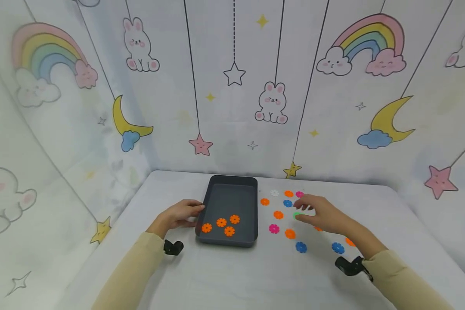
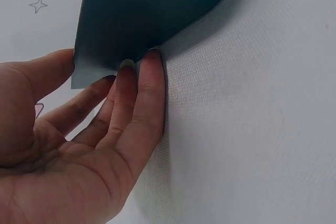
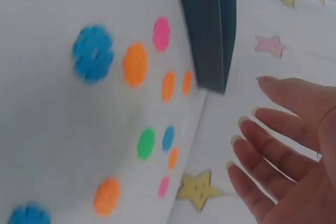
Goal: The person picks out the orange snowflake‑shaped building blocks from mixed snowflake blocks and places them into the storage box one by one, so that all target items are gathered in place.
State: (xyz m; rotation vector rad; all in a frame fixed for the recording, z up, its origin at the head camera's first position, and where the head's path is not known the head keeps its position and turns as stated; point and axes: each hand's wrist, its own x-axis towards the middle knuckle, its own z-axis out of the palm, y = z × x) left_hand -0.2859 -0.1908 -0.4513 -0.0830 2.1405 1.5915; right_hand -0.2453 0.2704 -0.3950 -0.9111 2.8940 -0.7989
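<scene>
Head view: right hand (image 1: 322, 214) seemingly over green disc (image 1: 296, 215)

you're facing a nursery-print backdrop (image 1: 232, 107).
rainbows, bunnies, moons, hanging stars; pale cloth-covered table (image 1: 224, 275) below you.

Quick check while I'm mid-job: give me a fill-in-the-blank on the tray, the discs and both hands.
1. The dark tray holds ____ orange discs.
2. The left hand touches the tray's ____ wall.
3. The right hand hovers, fingers spread, over a ____ disc.
4. The loose discs lie on the table to the ____ of the tray.

Missing words: four; left; green; right
</scene>
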